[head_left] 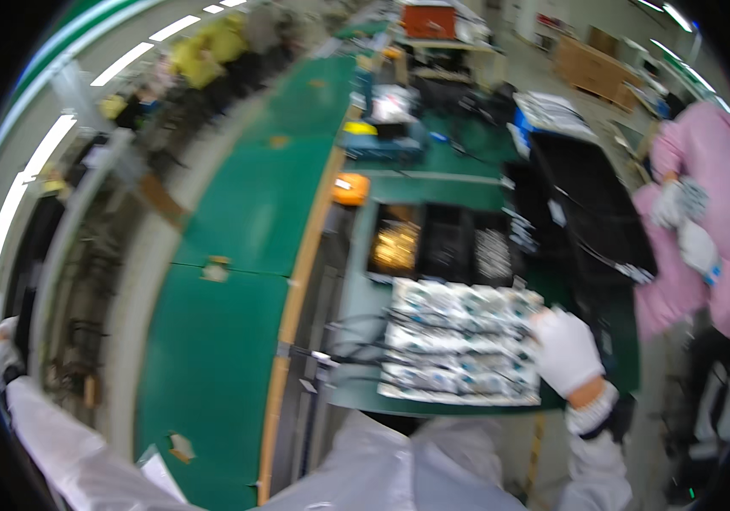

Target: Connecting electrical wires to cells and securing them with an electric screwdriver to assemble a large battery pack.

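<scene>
The tray (460, 399) lay lengthwise left-right, my right hand (566, 349) at its right edge; whether that or my left hand (5, 342) grasped, I couldn't tell.

From my remote post I see a green table (459, 191) bearing a white rowed panel (463, 345) along its near edge, three black bins (446, 243) side by side just beyond, a large black tray (597, 200) at right, and an orange object (350, 189) by the left edge.

Long green bench (212, 341) leftward, rounded orange object (350, 189), co-worker in pink (723, 187), brown crate (593, 70), red-orange box (430, 22)
</scene>
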A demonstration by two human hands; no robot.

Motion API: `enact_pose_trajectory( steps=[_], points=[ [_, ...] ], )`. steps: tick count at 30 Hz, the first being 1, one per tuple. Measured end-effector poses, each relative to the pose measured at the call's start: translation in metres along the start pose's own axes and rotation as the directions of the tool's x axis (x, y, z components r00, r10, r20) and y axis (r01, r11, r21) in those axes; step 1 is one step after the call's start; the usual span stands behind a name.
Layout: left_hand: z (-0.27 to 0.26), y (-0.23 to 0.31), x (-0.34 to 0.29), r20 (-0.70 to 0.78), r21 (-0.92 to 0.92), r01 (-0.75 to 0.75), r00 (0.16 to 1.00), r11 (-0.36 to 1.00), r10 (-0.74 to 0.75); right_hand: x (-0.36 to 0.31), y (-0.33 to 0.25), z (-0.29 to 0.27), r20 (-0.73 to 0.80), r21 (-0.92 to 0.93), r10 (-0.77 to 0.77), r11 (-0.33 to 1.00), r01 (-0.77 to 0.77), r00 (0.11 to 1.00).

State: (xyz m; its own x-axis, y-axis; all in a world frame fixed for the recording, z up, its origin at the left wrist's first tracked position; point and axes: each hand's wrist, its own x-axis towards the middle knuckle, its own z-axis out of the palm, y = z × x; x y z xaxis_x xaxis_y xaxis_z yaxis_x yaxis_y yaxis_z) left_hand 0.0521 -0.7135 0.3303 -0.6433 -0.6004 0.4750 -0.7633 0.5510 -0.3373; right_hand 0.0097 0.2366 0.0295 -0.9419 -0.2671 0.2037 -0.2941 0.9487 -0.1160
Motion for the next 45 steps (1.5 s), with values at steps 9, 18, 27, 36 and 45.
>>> enact_pose_trajectory(
  steps=[9,18,27,36,45],
  points=[
    [0.073,0.026,0.022,0.122,-0.433,-0.151,0.967,0.889,0.223,-0.019,0.028,0.033,-0.130,0.482,0.428,0.815,-0.320,0.895],
    [0.025,-0.012,0.075,0.100,-0.462,-0.494,0.796,0.736,0.597,-0.005,0.060,0.107,-0.455,0.513,0.500,0.824,-0.242,0.737],
    [-0.014,0.072,0.016,-0.002,-0.500,-0.212,0.970,0.840,0.243,-0.007,0.009,0.041,-0.375,0.530,0.576,0.776,-0.341,0.726],
    [-0.021,0.066,0.021,-0.504,-0.770,-0.150,0.738,0.620,-0.448,-0.011,0.033,0.064,-0.370,0.551,0.504,0.796,-0.252,0.781],
    [-0.122,0.113,0.011,-0.817,-0.462,-0.290,0.507,0.838,-0.275,-0.013,0.019,0.045,-0.343,0.462,0.499,0.827,-0.319,0.796]
  ],
)
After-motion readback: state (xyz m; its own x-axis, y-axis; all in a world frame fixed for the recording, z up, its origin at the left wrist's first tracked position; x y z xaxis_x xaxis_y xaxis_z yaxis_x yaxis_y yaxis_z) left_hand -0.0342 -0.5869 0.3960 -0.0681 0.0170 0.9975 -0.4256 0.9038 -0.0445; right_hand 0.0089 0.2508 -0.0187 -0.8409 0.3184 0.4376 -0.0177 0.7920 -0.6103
